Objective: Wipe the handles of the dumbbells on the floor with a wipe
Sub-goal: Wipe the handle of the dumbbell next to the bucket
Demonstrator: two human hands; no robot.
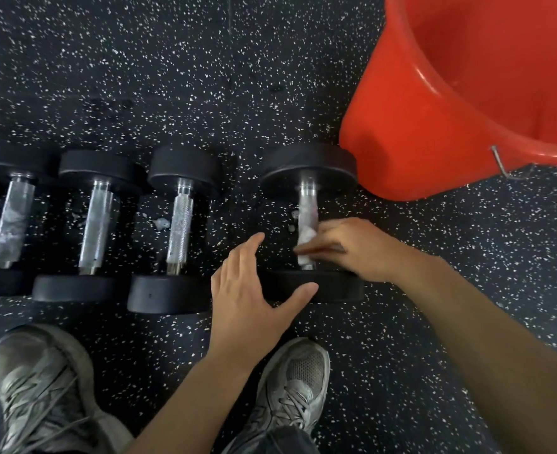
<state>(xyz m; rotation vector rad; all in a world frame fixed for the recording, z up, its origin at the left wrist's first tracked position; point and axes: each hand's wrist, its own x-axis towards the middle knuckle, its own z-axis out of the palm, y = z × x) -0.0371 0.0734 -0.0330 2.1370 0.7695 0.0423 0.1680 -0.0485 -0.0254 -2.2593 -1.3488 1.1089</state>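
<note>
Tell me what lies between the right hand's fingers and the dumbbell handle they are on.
In the head view, a white wipe lies between the right hand and the handle of the rightmost dumbbell, wrapped around its near end.

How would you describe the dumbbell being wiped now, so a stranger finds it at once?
Find the red tub on the speckled floor. The dumbbell sits right beside it, at the right end of the row of four. Only its handle has the white wipe around it, held by the right hand.

The dumbbells point(185, 224) have matt black rubbery ends and shiny, rough-knurled metal handles point(180, 224), the bucket point(434, 109) is glossy red plastic, the floor point(172, 77) is matt speckled rubber, and the shoes point(41, 388) are worn grey mesh.
</note>
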